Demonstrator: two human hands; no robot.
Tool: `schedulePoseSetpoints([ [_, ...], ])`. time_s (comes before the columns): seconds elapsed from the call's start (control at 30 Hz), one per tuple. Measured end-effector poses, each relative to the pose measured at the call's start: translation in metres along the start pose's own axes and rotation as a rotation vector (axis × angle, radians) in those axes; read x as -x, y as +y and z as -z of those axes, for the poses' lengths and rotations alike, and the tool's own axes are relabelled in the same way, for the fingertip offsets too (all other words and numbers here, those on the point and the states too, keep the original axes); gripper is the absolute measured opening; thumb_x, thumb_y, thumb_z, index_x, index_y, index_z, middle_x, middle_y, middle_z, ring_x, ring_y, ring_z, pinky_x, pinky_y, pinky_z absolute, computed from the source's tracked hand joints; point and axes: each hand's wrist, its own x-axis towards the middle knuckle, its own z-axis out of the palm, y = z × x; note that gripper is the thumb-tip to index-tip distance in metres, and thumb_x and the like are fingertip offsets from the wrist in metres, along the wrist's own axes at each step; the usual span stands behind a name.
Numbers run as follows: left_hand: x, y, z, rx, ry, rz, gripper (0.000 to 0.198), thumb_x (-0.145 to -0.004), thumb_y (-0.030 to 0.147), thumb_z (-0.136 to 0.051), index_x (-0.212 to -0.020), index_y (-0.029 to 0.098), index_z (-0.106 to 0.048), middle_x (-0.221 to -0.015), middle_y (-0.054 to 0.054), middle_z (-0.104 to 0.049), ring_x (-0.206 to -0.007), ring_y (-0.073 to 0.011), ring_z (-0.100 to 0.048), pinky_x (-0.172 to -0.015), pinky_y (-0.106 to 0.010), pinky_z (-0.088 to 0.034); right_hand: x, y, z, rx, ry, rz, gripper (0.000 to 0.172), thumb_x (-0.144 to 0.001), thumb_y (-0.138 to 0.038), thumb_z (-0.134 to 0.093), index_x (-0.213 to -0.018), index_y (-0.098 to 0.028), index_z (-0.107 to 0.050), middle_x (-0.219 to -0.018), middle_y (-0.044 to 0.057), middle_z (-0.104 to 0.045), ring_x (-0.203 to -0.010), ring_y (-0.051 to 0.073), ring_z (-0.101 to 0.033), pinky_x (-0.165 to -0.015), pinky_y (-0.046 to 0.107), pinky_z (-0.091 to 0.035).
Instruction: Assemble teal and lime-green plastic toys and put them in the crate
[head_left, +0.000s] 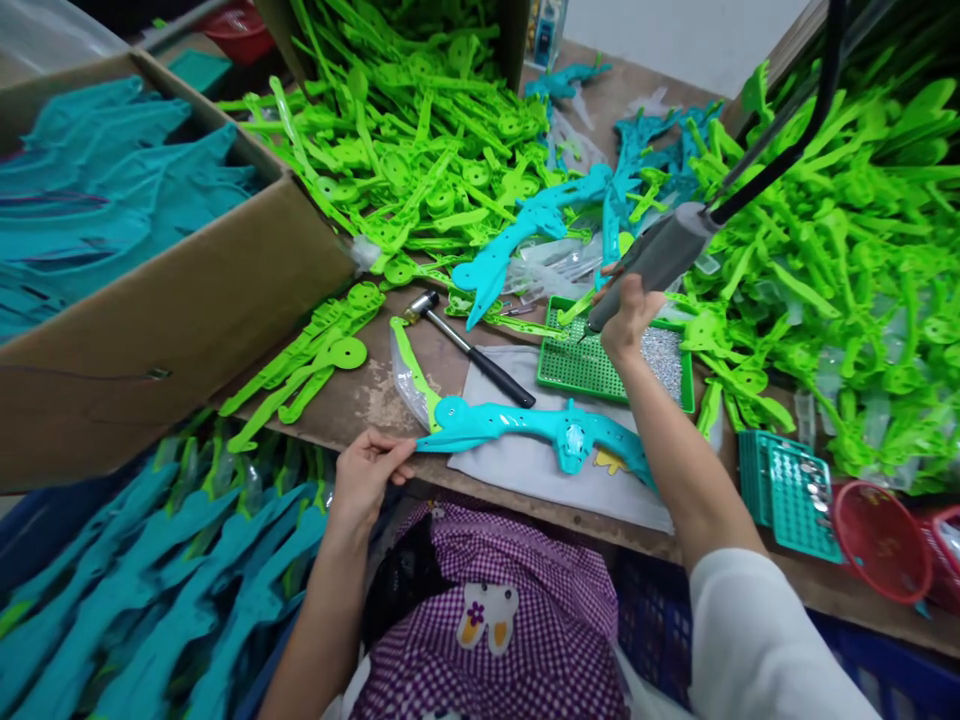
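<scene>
With its fingertips, my left hand (375,468) pinches the left tip of a turquoise plastic bow-shaped part (517,420) lying along the table's front edge on a pale cloth (487,470). My right hand (631,318) is wrapped around a grey electric screwdriver (664,255) with a black cord. The driver's tip points down over a green perforated tray (555,372), whose right side holds many small metal screws (664,360). Under the bow part's left end sits a lime-green limb with a clear plastic piece (409,375). A hammer (480,360) with a black handle lies just behind the part.
Lime-green parts are heaped at the back (427,170) and right (847,270). A cardboard box (225,290) of turquoise parts stands left. Finished-looking turquoise bows (172,580) fill a bin below it. Teal trays (795,495) and a red bowl (881,540) sit at the right edge.
</scene>
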Motion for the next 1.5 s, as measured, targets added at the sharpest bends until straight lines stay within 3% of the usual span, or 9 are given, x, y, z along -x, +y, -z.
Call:
schedulePoseSetpoints([
  [0.37, 0.000, 0.000, -0.001, -0.005, 0.010, -0.012, 0.039, -0.053, 0.026, -0.083, -0.067, 0.016, -0.048, -0.062, 0.003, -0.067, -0.037, -0.0083, -0.057, -0.031, -0.012, -0.039, -0.002, -0.006, 0.001, 0.050, -0.008, -0.018, 0.053, -0.076, -0.073, -0.046, -0.079, -0.021, -0.060, -0.056, -0.004, -0.054, -0.044, 0.009, -0.050, -0.045, 0.026, -0.040],
  [0.53, 0.001, 0.000, -0.001, -0.006, 0.005, -0.009, 0.041, -0.053, 0.026, -0.083, -0.068, 0.016, -0.046, -0.065, 0.002, -0.068, -0.037, -0.0080, -0.057, -0.032, -0.013, -0.039, -0.001, -0.048, 0.007, -0.032, 0.108, 0.053, 0.056, -0.078, -0.075, -0.039, -0.077, -0.023, -0.058, -0.064, -0.001, -0.055, -0.043, 0.011, -0.051, -0.042, 0.028, -0.039],
  [0.67, 0.001, 0.001, 0.001, -0.030, 0.005, -0.001, 0.041, -0.053, 0.027, -0.082, -0.068, 0.017, -0.046, -0.068, 0.002, -0.069, -0.038, -0.0083, -0.058, -0.032, -0.013, -0.041, 0.034, -0.090, 0.026, -0.122, -0.014, 0.051, 0.060, -0.073, -0.082, -0.040, -0.076, -0.026, -0.062, -0.052, -0.002, -0.047, -0.040, 0.014, -0.049, -0.037, 0.028, -0.036],
  [0.77, 0.001, 0.002, 0.001, -0.061, 0.008, 0.009, 0.042, -0.052, 0.030, -0.082, -0.067, 0.018, -0.044, -0.068, 0.002, -0.069, -0.038, -0.0091, -0.058, -0.031, -0.014, -0.040, 0.067, -0.105, 0.040, -0.113, -0.080, -0.032, 0.059, -0.066, -0.083, -0.049, -0.075, -0.027, -0.065, -0.054, -0.001, -0.052, -0.042, 0.017, -0.051, -0.036, 0.030, -0.037],
  [0.9, 0.000, 0.005, -0.001, -0.103, 0.009, 0.009, 0.042, -0.052, 0.032, -0.081, -0.067, 0.018, -0.044, -0.067, 0.001, -0.069, -0.037, -0.0095, -0.057, -0.030, -0.015, -0.040, 0.087, -0.106, 0.045, -0.041, -0.042, -0.092, 0.061, -0.065, -0.086, -0.046, -0.073, -0.027, -0.064, -0.055, 0.000, -0.053, -0.042, 0.017, -0.052, -0.038, 0.032, -0.040],
  [1.07, 0.000, 0.009, 0.001, -0.055, -0.015, 0.042, 0.045, -0.048, 0.030, -0.085, -0.066, 0.017, -0.046, -0.070, 0.000, -0.071, -0.039, -0.0092, -0.059, -0.033, -0.014, -0.043, 0.082, -0.113, 0.052, -0.047, -0.040, -0.053, 0.062, -0.063, -0.086, -0.049, -0.075, -0.028, -0.065, -0.062, 0.001, -0.059, -0.042, 0.017, -0.052, -0.039, 0.033, -0.042],
  [1.23, -0.003, 0.013, 0.005, -0.015, -0.083, 0.108, 0.050, -0.044, 0.029, -0.090, -0.067, 0.015, -0.048, -0.073, -0.001, -0.071, -0.053, -0.0126, -0.067, -0.049, -0.018, -0.056, 0.080, -0.127, 0.077, -0.049, -0.010, -0.061, 0.061, -0.061, -0.086, -0.051, -0.077, -0.030, -0.069, -0.055, -0.001, -0.055, -0.041, 0.017, -0.052, -0.036, 0.032, -0.040],
  [1.5, -0.004, 0.019, 0.006, -0.012, -0.063, 0.163, 0.056, -0.036, 0.031, -0.094, -0.064, 0.015, -0.049, -0.068, 0.003, -0.070, -0.054, -0.0105, -0.066, -0.052, -0.014, -0.057, 0.092, -0.118, 0.119, 0.050, 0.158, -0.067, 0.064, -0.057, -0.085, -0.056, -0.077, -0.027, -0.070, -0.055, -0.001, -0.056, -0.040, 0.017, -0.054, -0.033, 0.030, -0.041],
])
